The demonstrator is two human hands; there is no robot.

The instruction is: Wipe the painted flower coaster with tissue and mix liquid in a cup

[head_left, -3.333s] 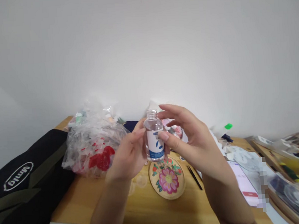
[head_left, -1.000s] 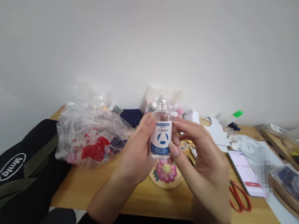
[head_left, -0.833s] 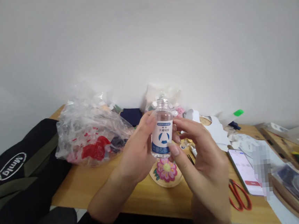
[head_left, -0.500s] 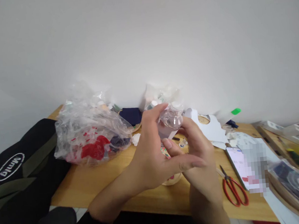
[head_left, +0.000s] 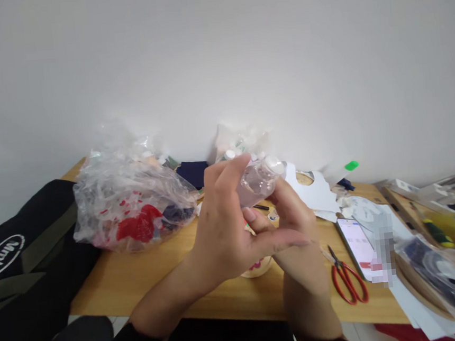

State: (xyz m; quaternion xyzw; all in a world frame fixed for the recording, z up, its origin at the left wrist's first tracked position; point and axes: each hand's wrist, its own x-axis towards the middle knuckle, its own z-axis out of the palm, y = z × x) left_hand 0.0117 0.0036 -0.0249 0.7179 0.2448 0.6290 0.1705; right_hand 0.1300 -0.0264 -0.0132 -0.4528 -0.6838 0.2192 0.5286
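Note:
A small clear bottle (head_left: 258,178) with a white label is tilted over, its open neck pointing up and to the right. My left hand (head_left: 227,229) wraps round its body from the left, thumb stretched out to the right. My right hand (head_left: 296,228) holds the bottle from beneath and behind, its fingers curled at the lower end. Both hands hover above a round wooden disc with a painted flower (head_left: 255,268), which they mostly hide.
A wooden table (head_left: 142,284) carries a crumpled clear plastic bag (head_left: 127,206) with red inside at left, red-handled scissors (head_left: 346,282), a phone (head_left: 355,239), white paper scraps (head_left: 312,189) and trays at right. A black bag (head_left: 17,274) lies off the left edge.
The bottle was upright with its label facing me; it has been tipped over to the right. My left hand has rolled over it, and the view has shifted slightly downward.

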